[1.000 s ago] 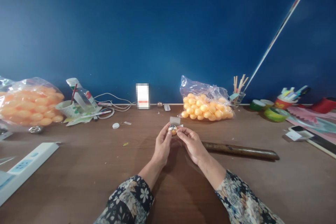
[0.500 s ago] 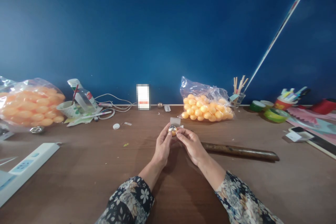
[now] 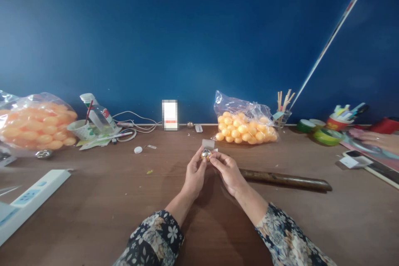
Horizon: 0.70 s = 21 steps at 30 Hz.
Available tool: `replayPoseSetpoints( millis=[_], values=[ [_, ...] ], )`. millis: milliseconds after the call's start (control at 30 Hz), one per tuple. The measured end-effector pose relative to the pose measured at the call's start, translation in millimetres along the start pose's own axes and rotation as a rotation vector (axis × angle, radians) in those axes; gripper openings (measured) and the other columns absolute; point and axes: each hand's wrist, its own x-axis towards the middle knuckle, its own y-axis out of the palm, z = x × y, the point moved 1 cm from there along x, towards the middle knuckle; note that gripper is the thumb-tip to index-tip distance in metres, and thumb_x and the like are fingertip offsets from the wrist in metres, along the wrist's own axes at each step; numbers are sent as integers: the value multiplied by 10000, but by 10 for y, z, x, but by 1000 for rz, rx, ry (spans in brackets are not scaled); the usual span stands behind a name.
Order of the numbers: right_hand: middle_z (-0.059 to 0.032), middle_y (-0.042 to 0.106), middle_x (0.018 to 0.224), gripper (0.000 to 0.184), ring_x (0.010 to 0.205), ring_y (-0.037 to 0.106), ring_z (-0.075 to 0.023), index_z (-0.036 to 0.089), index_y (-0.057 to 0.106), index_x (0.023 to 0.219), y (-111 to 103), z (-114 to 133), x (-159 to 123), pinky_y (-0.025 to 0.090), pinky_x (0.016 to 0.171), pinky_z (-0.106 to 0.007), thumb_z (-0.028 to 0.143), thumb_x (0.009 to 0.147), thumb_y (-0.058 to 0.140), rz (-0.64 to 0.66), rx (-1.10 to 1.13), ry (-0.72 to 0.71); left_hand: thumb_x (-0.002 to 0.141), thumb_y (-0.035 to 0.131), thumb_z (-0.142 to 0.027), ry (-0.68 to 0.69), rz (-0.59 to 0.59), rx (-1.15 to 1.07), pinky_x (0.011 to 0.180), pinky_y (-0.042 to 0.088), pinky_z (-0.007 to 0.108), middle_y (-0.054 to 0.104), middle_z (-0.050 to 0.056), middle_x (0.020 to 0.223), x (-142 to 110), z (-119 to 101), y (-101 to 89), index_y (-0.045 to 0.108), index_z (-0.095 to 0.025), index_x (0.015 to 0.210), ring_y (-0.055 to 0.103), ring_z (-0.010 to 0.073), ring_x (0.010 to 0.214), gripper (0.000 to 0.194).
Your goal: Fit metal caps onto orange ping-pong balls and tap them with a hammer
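Note:
Between my two hands is a small ball (image 3: 206, 153), shiny silver on top and orange along its lower edge. My left hand (image 3: 195, 173) is closed on its left side, thumb toward me. The fingers and thumb of my right hand (image 3: 228, 171) pinch it from the right. Just behind the ball there is a small pale square piece (image 3: 208, 143) like paper or film. Near my right wrist lies a long dark brown stick (image 3: 286, 180).
Bags of orange balls stand at back centre-right (image 3: 246, 129) and far left (image 3: 37, 126). A white power strip (image 3: 34, 201) lies at left. At right are tape rolls (image 3: 327, 136), a pen cup (image 3: 339, 122), a phone (image 3: 357, 158) and another person's hand (image 3: 378, 140).
The ball has turned slightly in my fingers, and my left hand has shifted a little to the right. Another person's hand has come in at the far right.

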Motion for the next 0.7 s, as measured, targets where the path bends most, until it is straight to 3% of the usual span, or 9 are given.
replayPoseSetpoints(
  millis=[700],
  values=[
    [-31,682,996,176,901,607,-178,188,692,704,5,13,-5,445,872,-308,304,624,796,-9,52,44,795,646,-357,88,19,152,966,475,398,646,97,1209,-1,2,-24,538,-199,1283,597,257,1117,524]
  ],
)
